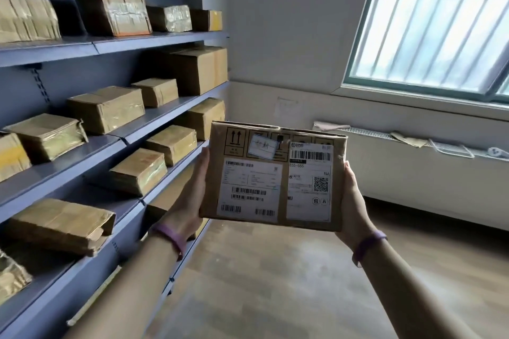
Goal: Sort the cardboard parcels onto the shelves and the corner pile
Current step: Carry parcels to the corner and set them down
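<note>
Head view: my left hand [192, 195] and right hand [354, 201] gripped the parcel [275, 176] between them by its sides; slackening risked dropping it.

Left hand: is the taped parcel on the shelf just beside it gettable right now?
Probably not yet. The left hand and right hand both grip the labelled parcel. The path to the taped parcel looks open, so it needs only a freed hand.

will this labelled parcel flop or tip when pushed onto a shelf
The parcel is probably stiff: its faces look flat between the left hand and right hand. Likely light, held out by its edges. Flat and low, it seems unlikely to tip.
</note>
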